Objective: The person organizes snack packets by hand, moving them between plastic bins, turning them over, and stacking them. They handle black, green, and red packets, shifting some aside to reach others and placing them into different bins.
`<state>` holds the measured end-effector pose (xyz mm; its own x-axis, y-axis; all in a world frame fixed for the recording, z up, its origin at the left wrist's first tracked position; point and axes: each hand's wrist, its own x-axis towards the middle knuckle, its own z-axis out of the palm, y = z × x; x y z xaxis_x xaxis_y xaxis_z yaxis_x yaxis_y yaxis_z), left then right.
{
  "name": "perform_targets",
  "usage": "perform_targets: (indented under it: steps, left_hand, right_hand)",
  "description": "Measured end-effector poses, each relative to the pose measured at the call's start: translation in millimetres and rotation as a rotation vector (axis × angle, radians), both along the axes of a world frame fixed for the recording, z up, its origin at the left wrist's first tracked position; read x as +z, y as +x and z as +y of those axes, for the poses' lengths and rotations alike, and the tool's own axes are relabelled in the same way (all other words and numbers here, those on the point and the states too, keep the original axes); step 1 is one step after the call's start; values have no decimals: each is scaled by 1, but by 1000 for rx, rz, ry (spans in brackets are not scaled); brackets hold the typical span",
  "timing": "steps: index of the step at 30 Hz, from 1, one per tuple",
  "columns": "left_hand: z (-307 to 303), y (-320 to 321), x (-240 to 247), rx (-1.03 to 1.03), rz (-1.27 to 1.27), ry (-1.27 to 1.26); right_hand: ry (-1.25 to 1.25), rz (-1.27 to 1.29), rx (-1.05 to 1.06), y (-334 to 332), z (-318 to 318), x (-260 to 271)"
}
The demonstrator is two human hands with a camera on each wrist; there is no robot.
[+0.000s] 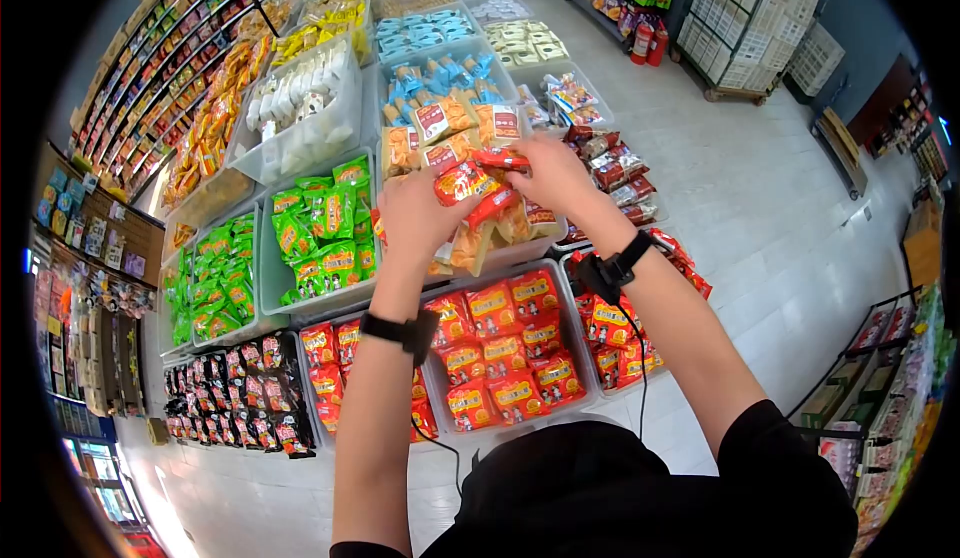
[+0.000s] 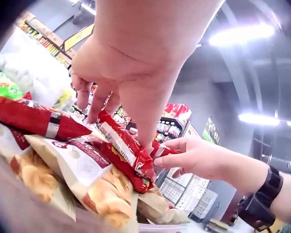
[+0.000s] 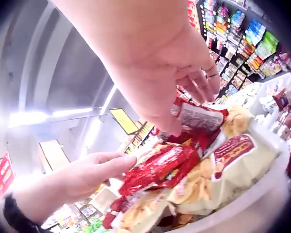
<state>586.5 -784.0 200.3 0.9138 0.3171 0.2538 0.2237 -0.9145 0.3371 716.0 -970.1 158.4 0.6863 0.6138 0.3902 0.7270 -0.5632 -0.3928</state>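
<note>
Hands (image 1: 420, 213) (image 1: 556, 173) close together, arms (image 1: 372, 418) (image 1: 680, 308) outstretched — thumbs and fingers round red packets (image 1: 462, 184) — over cream bags (image 1: 442, 120).

No wording, brand or number could be read. Small, blurred lettering stood on the glossy red plastic packets (image 1: 463, 184), on the dark-red labels of the cream plastic bags (image 2: 82, 162) and on the hanging yellow rectangular sign (image 3: 124, 121).

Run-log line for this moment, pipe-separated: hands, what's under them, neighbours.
left hand: grips red packet | right hand: pinches another red packet | below: beige packets in bin | left of bin: green packets
</note>
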Motion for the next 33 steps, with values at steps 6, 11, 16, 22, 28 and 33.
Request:
perform_targets:
  steps: [6, 11, 16, 22, 28, 33]
  left_hand:
    - [8, 23, -4, -125, 95, -248]
    - [6, -14, 12, -240, 48, -969]
    - [-4, -133, -8, -192, -90, -1424]
    - [-21, -235, -151, 466, -155, -1652]
    - [-55, -243, -201, 648, -113, -1743]
    - [-68, -238, -181, 403, 278, -665]
  right_hand:
    - [489, 97, -81, 10, -7, -14]
    - [1164, 955, 58, -56, -51, 29]
    - [1182, 1580, 284, -125, -108, -14]
    - [673, 1578, 109, -172, -110, -93]
    - [478, 1426, -11, -179, -109, -145]
    - [539, 1369, -14, -178, -107, -148]
